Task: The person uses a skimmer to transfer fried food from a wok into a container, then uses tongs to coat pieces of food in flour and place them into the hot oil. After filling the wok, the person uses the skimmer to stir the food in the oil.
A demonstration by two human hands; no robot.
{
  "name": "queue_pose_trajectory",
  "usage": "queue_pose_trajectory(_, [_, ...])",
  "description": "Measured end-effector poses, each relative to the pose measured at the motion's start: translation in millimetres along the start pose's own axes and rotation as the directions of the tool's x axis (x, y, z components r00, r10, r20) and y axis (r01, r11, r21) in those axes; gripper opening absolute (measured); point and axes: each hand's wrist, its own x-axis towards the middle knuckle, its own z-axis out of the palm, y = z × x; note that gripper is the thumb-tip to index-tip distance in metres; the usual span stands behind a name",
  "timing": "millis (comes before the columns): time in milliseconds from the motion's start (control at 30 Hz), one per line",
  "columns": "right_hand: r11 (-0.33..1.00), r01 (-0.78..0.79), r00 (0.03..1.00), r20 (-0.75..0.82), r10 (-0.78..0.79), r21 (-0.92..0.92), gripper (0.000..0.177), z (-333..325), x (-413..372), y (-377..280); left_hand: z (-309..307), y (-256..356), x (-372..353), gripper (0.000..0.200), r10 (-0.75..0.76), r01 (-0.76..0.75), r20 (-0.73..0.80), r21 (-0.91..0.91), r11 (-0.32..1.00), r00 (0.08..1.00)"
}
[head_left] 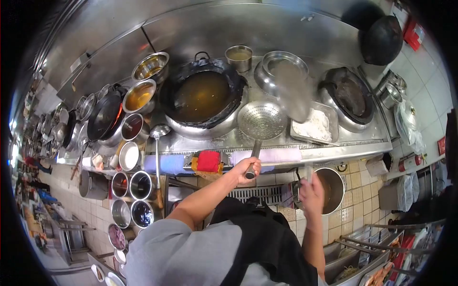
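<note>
My left hand (249, 171) is wrapped round the dark handle of a perforated skimmer (262, 120), whose round metal head rests over the steel counter. My right hand (311, 194) grips the pale handle of a long metal ladle (292, 90). Motion smears the ladle's head, which overlaps the rim of a tray of white powder (312, 125) in this view. Left of the skimmer stands a large wok of brownish oil (205, 95). Behind the ladle sits a round metal pan (273, 62).
A second dark wok (352, 95) is at the right. Metal bowls of amber liquid (139, 95) and several sauce pots (141, 185) line the left. Folded cloths (267, 155) lie along the counter's front edge. A deep pot (334, 190) stands below my right hand.
</note>
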Motion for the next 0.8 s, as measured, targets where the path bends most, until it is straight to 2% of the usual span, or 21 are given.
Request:
queue_pose_trajectory(33, [0.878, 0.3, 0.951, 0.051, -0.304, -0.373, 0.042, 0.4, 28.4, 34.6, -9.0, 5.0, 10.3, 0.023, 0.025, -0.025, 0.025, 0.017, 1.0, 0.999])
queue_pose_trajectory(67, [0.539, 0.498, 0.829, 0.189, -0.527, -0.679, 0.042, 5.4, 45.1, 55.3, -14.3, 3.3, 23.3, 0.025, 0.024, -0.026, 0.054, 0.036, 0.999, 0.998])
queue_pose_trajectory(100, [0.538, 0.393, 0.902, 0.197, -0.385, -0.746, 0.044, 24.6, 42.8, 34.8, -17.4, 8.4, 33.3, 0.024, 0.019, -0.016, 0.097, -0.028, 0.999, 0.995])
queue_pose_trajectory(133, [0.372, 0.501, 0.808, 0.268, -0.524, -0.782, 0.047, 22.3, 60.4, 63.8, -18.9, 16.4, 44.9, 0.024, 0.003, 0.01, 0.131, -0.097, 0.995, 0.991])
queue_pose_trajectory(167, [0.382, 0.438, 0.854, 0.244, -0.46, -0.814, 0.049, 23.2, 67.8, 81.5, -5.4, 15.9, 50.4, 0.024, 0.117, -0.118, 0.041, 0.011, 0.993, 0.992])
queue_pose_trajectory(200, [0.443, 0.326, 0.921, 0.175, -0.348, -0.835, 0.05, 26.7, 72.2, 96.6, -10.8, 21.3, 64.0, 0.014, 0.133, -0.134, 0.017, 0.024, 0.991, 0.991])
queue_pose_trajectory(233, [0.476, 0.282, 0.944, 0.153, -0.291, -0.833, 0.049, 28.9, 76.1, 110.4, -13.0, 31.1, 73.3, 0.013, 0.148, -0.143, -0.065, 0.073, 0.987, 0.987])
queue_pose_trajectory(267, [0.509, 0.25, 0.961, 0.147, -0.233, -0.824, 0.047, 26.0, 80.6, 120.3, -10.7, 32.9, 81.6, 0.016, 0.181, -0.164, -0.143, 0.124, 0.979, 0.973])
queue_pose_trajectory(300, [0.507, 0.284, 0.955, 0.191, -0.228, -0.814, 0.045, 19.0, 82.2, 127.5, -0.5, 22.5, 80.6, 0.016, 0.146, -0.127, -0.164, 0.119, 0.985, 0.976])
queue_pose_trajectory(333, [0.507, 0.331, 0.942, 0.248, -0.226, -0.796, 0.042, 12.9, 83.3, 132.1, 14.9, 17.4, 72.3, 0.028, 0.268, -0.134, -0.364, 0.353, 0.926, 0.892])
queue_pose_trajectory(367, [0.528, 0.394, 0.914, 0.259, -0.314, -0.752, 0.034, 5.6, 80.8, 129.5, 20.6, 14.3, 66.9, 0.041, 0.426, -0.084, -0.504, 0.567, 0.82, 0.752])
queue_pose_trajectory(400, [0.543, 0.392, 0.917, 0.267, -0.297, -0.743, 0.034, -8.3, 78.6, 133.5, 11.7, 9.7, 61.5, 0.041, 0.426, -0.078, -0.525, 0.559, 0.825, 0.736])
queue_pose_trajectory(467, [0.482, 0.341, 0.935, 0.237, -0.264, -0.807, 0.025, -49.2, 80.3, 140.8, -17.4, -2.8, 36.6, 0.057, 0.295, 0.099, -0.494, 0.625, 0.774, 0.818])
queue_pose_trajectory(533, [0.382, 0.3, 0.937, 0.196, -0.289, -0.874, 0.029, -107.3, 86.5, 166.9, -74.9, -25.2, 19.9, 0.061, 0.272, 0.02, -0.35, 0.645, 0.764, 0.896])
queue_pose_trajectory(600, [0.317, 0.099, 0.99, 0.061, -0.126, -0.943, 0.023, -149.7, 87.5, 167.5, -95.5, -57.8, 1.9, 0.06, 0.299, 0.163, -0.508, 0.68, 0.714, 0.808])
queue_pose_trajectory(667, [0.094, -0.103, 0.986, -0.089, 0.142, -0.99, 0.021, -175.7, 102.1, 173.3, -113.0, -92.5, -4.7, 0.061, 0.36, 0.304, -0.542, 0.784, 0.541, 0.759])
queue_pose_trajectory(700, [0.105, -0.079, 0.988, -0.063, 0.143, -0.991, 0.021, -187.0, 110.3, 178.3, -128.6, -112.0, -7.6, 0.061, 0.418, 0.348, -0.508, 0.847, 0.403, 0.753])
queue_pose_trajectory(767, [-0.17, 0.027, 0.948, -0.029, 0.318, -0.985, 0.022, -201.8, 124.1, 188.1, -157.6, -144.1, -19.8, 0.059, 0.469, 0.466, -0.46, 0.878, 0.112, 0.754])
queue_pose_trajectory(800, [-0.158, 0.049, 0.948, -0.004, 0.319, -0.986, 0.022, -204.0, 132.2, 189.3, -153.3, -149.4, -24.6, 0.057, 0.468, 0.527, -0.453, 0.849, -0.032, 0.758])
